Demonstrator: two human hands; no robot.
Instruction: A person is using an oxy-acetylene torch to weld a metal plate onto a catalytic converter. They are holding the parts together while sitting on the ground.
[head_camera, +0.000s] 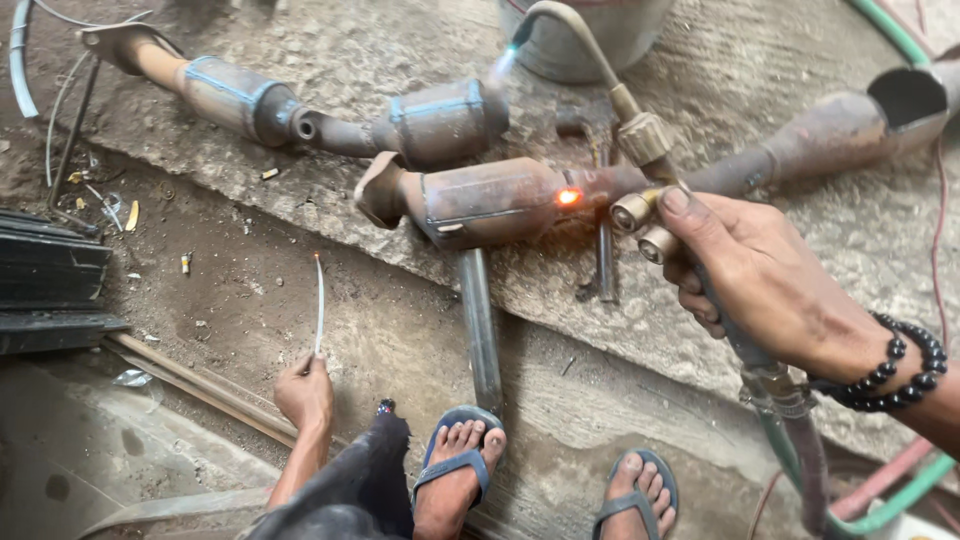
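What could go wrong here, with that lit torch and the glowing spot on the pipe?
The torch in the right hand burns with its flame close to a metal bucket, which could scorch. The glowing spot on the exhaust part looks hot, and feet in open sandals sit nearby. Hoses trail along the ground near the feet, a likely snag.

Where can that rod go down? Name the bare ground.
Bare dirt lies between the filler rod in the left hand and the stacked dark metal strips. It is crowded around the glowing exhaust pipe, near the right hand and torch.
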